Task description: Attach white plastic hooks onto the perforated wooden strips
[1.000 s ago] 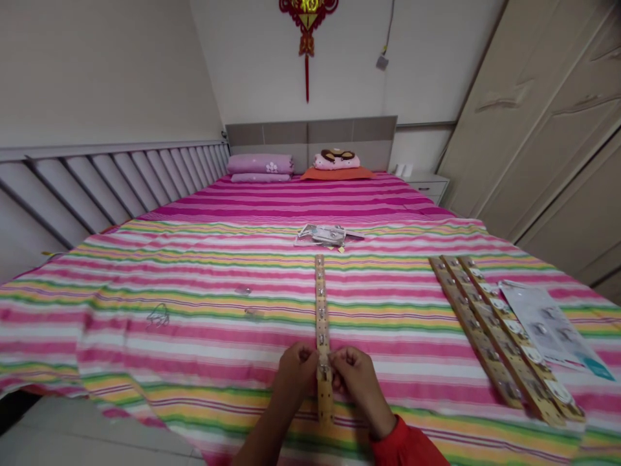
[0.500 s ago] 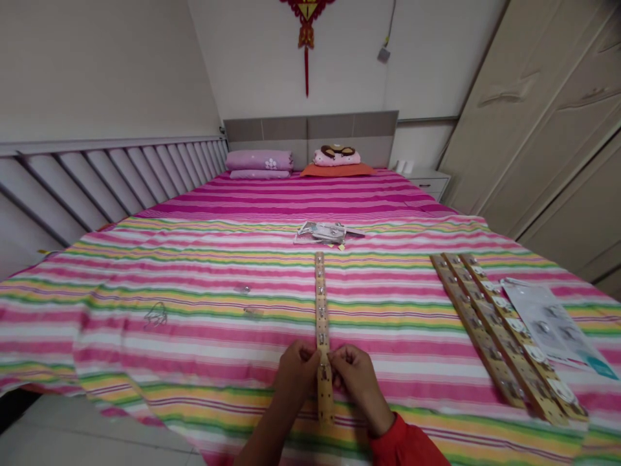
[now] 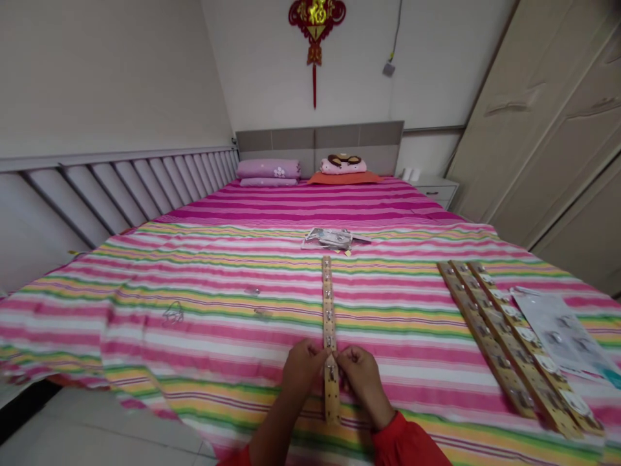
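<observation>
A narrow tan strip with small holes (image 3: pixel 332 402) lies lengthwise on the striped bedspread, pointing away from me. Several small shiny metal pieces (image 3: pixel 329 315) sit in a row along it. My left hand (image 3: pixel 303 367) is at the strip's left side, with thumb and fingers pinched together near one metal piece. From the right, my right hand (image 3: pixel 361 372) pinches at the same spot, its fingertips almost meeting the left ones. Whatever is between the fingertips is too small and covered to make out.
Three similar strips (image 3: pixel 504 343) lie side by side on the right, beside a clear plastic package (image 3: pixel 557 330). Beyond my strip is a pile of plastic packets (image 3: pixel 332 239). Left of it lie small clear pieces (image 3: pixel 262 312) and a thin tangled loop (image 3: pixel 173 313).
The view has shifted slightly, so everything appears a little further right. Both hands stay pinched at the same place on the strip, with only slight finger movement.
</observation>
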`<state>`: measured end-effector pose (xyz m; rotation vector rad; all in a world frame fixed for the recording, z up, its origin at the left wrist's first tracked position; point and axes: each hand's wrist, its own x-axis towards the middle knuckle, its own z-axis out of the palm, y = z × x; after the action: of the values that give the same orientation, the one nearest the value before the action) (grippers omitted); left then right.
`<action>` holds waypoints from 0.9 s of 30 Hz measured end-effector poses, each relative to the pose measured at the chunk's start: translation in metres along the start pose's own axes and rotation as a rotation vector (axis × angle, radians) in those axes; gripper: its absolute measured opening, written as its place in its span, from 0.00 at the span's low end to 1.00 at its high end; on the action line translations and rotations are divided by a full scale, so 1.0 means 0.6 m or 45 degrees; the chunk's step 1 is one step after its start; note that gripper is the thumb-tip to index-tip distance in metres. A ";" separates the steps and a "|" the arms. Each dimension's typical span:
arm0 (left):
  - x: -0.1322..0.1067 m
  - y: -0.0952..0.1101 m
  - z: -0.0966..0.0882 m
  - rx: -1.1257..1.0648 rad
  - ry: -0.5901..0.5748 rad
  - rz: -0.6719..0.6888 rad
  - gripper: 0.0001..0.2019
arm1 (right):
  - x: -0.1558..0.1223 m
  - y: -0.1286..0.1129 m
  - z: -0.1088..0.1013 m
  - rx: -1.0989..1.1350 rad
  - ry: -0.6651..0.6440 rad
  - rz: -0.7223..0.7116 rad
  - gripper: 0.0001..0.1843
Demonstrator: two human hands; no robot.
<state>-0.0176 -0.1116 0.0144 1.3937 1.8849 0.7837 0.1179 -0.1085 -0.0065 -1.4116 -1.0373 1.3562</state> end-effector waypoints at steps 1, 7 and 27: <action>-0.001 0.001 0.000 -0.008 0.010 0.004 0.14 | 0.000 0.001 0.000 0.003 0.004 -0.016 0.15; -0.011 0.006 0.004 -0.066 0.084 0.016 0.15 | -0.008 -0.007 -0.004 0.044 -0.061 -0.052 0.19; 0.096 -0.113 -0.185 0.005 0.753 0.319 0.19 | -0.028 -0.009 -0.025 0.218 -0.215 0.016 0.25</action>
<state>-0.1569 -0.0823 0.0197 1.5318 2.1550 1.4431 0.1324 -0.1238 0.0030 -1.1962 -0.9951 1.5560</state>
